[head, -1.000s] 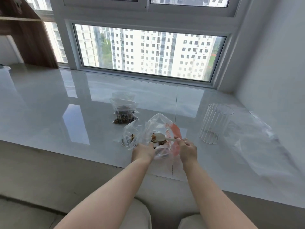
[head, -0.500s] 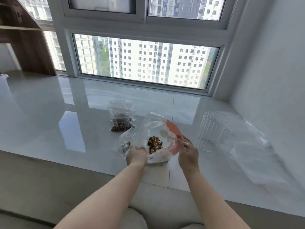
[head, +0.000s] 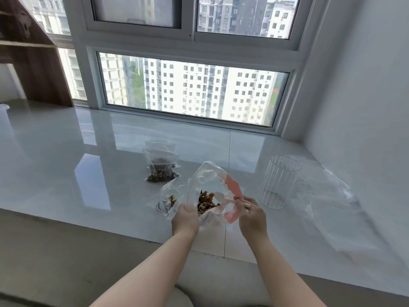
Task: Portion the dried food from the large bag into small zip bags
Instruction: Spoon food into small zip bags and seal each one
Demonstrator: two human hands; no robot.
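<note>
I sat at a glossy pale counter [head: 66,173] that ran under a wide window [head: 192,89] facing white apartment towers, a plain wall on my right. My left hand [head: 184,220] gripped the near edge of the large bag [head: 212,185] of dried food [head: 205,201], standing open on the counter. My right hand [head: 251,216] pinched a white spoon [head: 222,196], its bowl inside the bag. Small zip bags [head: 161,167] lay behind, one [head: 169,199] just left of the large bag, a ribbed clear cup [head: 280,181] to the right.
</note>
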